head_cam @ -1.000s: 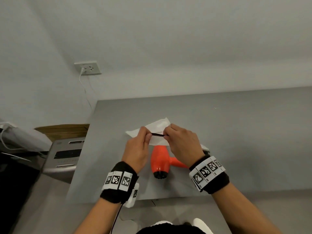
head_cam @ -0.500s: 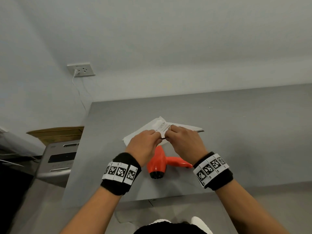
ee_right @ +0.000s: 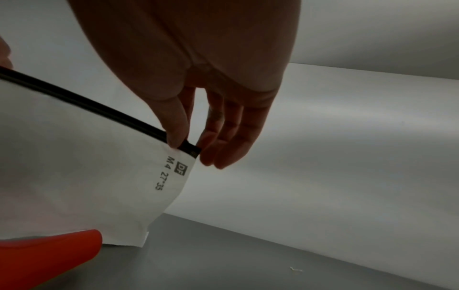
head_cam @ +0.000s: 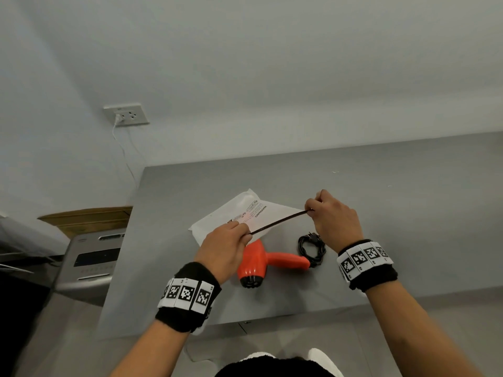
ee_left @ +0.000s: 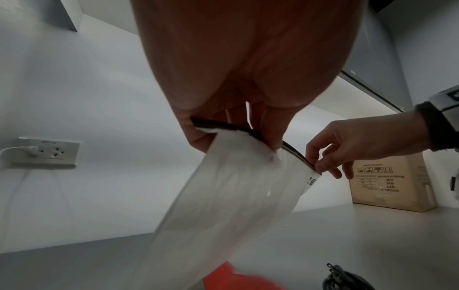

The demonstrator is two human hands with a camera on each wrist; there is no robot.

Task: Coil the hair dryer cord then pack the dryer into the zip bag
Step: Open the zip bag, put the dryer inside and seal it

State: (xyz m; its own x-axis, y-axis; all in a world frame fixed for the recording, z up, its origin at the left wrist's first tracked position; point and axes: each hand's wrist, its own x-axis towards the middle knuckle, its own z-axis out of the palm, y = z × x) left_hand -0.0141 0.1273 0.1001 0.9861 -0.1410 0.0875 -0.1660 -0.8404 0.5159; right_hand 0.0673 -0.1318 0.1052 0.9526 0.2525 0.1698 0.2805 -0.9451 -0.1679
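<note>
Hands now spread apart from earlier close pinch. Left hand (head_cam: 227,247) and right hand (head_cam: 333,217) each pinching black zip strip of zip bag (head_cam: 239,213). Hair dryer (head_cam: 261,263), coiled cord (head_cam: 311,247) on surface (head_cam: 408,213) below hands.

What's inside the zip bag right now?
Nothing shows inside the zip bag, though its frosted film hides the interior. The hair dryer and coiled cord lie outside on the table.

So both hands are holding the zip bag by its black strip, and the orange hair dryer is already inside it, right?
Not quite. Both hands, left hand and right hand, do hold the zip bag by its black strip, but the head view shows the orange hair dryer lying on the table, outside the bag.
</note>
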